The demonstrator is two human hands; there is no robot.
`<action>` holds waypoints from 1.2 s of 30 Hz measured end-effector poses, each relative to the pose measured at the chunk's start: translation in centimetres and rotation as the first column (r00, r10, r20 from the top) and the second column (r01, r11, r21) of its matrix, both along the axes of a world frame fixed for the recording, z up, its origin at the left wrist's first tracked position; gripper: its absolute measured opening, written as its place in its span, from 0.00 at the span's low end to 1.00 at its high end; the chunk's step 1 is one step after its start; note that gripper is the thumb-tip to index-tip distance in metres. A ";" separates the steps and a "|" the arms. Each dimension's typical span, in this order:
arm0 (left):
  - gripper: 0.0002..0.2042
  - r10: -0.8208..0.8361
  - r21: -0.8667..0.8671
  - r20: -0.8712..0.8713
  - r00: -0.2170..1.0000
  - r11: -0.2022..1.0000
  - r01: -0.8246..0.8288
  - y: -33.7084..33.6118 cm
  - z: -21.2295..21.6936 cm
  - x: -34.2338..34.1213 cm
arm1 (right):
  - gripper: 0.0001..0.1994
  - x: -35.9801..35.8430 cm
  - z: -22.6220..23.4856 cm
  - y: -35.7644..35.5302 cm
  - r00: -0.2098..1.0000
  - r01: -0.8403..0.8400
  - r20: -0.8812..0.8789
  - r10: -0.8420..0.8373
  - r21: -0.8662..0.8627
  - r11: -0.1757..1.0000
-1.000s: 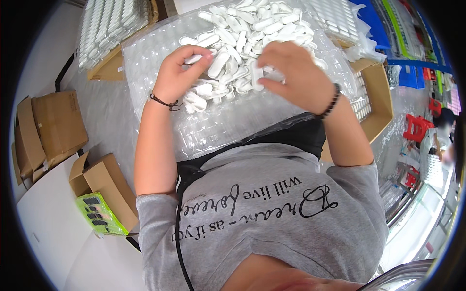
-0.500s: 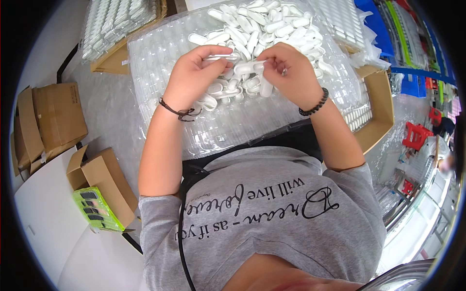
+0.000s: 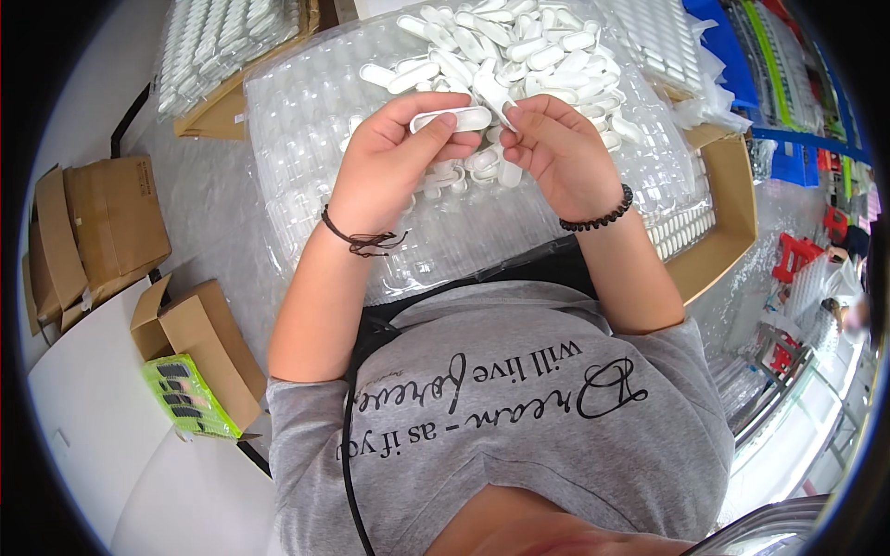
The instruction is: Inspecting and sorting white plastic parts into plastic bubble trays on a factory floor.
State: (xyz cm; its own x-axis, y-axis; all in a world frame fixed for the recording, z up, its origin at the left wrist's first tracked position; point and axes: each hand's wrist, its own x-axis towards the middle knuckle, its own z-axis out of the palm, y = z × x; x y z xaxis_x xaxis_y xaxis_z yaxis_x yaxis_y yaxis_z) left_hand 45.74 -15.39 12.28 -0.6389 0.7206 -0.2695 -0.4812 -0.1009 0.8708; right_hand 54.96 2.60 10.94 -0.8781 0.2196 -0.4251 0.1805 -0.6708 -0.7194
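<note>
A white oval plastic shell [image 3: 454, 120] lies sideways between the thumb and fingers of my left hand [image 3: 385, 157], its long face turned up. Beside it, my right hand [image 3: 565, 153] is closed in a pinch on the lower end of a second white shell [image 3: 492, 90], which leans up and to the left. The two shells are close together; whether they touch I cannot tell. Behind and below my fingers spreads a heap of similar white shells [image 3: 561, 57], lying loose on a clear moulded plastic tray [image 3: 315, 162].
Filled trays of white pieces [image 3: 227, 46] stand on a carton at the far left, with another filled tray [image 3: 658, 37] at the far right. An open carton [image 3: 732, 185] stands right of the tray. Brown boxes [image 3: 116, 227] sit at the left. Red stools [image 3: 795, 255] are farther right.
My left hand has shifted right and its shell now shows broadside. The right hand now holds a shell slanting upward, where before a shell lay crosswise at its fingertips.
</note>
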 end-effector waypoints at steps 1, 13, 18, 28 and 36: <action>0.13 -0.009 -0.044 -0.060 0.998 0.999 0.006 -0.1 -0.6 -0.2 | 0.07 0.0 0.0 0.0 1.000 -0.013 0.002 0.013 0.013 1.000; 0.09 -0.121 -0.070 -0.025 0.992 0.990 0.119 0.6 -0.5 0.6 | 0.08 0.6 -0.7 -0.3 0.952 -0.073 -0.132 0.276 0.779 0.623; 0.05 0.012 -0.173 -0.119 0.993 0.984 -0.033 -0.2 -1.6 -0.2 | 0.17 1.5 0.0 1.1 0.919 -0.089 0.077 0.386 0.996 0.013; 0.08 -0.032 -0.036 -0.248 0.968 0.999 0.024 0.1 -2.2 -0.1 | 0.13 1.5 0.5 1.4 0.938 -0.239 0.157 0.310 0.939 0.247; 0.09 -0.162 -0.118 -0.174 0.971 0.983 0.143 -0.2 -2.8 -0.1 | 0.12 2.0 0.8 3.3 0.898 -0.229 0.044 0.437 0.896 0.381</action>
